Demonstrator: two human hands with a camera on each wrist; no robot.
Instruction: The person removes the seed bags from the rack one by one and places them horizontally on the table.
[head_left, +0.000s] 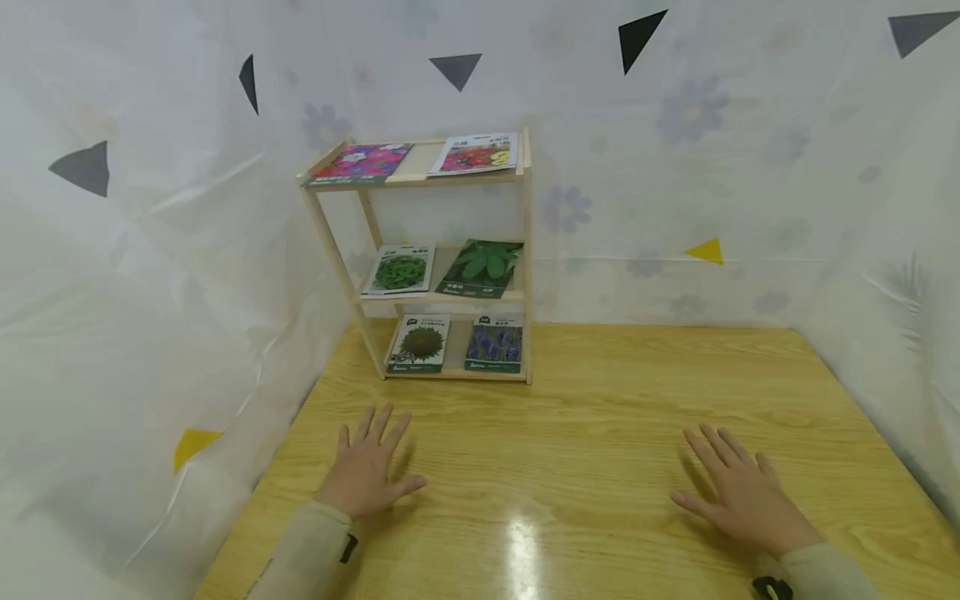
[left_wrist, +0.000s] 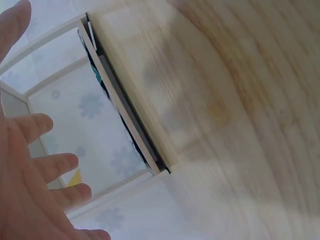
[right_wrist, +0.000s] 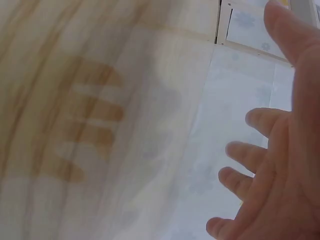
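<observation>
My left hand (head_left: 365, 475) is spread with straight fingers over the table, in front of a small wooden three-tier shelf (head_left: 457, 376). Farther right, my right hand (head_left: 750, 496) is spread the same way. Neither holds anything. Both wrist views show the left palm (left_wrist: 25, 185) and right palm (right_wrist: 280, 170) apart from the tabletop. On the top tier lie a pink-purple flower packet (head_left: 363, 161) and a red-yellow flower packet (head_left: 476, 155). The middle tier has two green-leaf packets, one white-bordered (head_left: 399, 271), one dark green (head_left: 482, 268). A sunflower packet (head_left: 420, 343) and a lavender-like packet (head_left: 494, 343) stand at the bottom.
The shelf stands at the back left of the yellow wood-grain table (head_left: 600, 417). Behind it hangs a pale flower-printed sheet (head_left: 645, 183) with black, grey and yellow triangles, which also covers both sides. Light glares off the table's front middle.
</observation>
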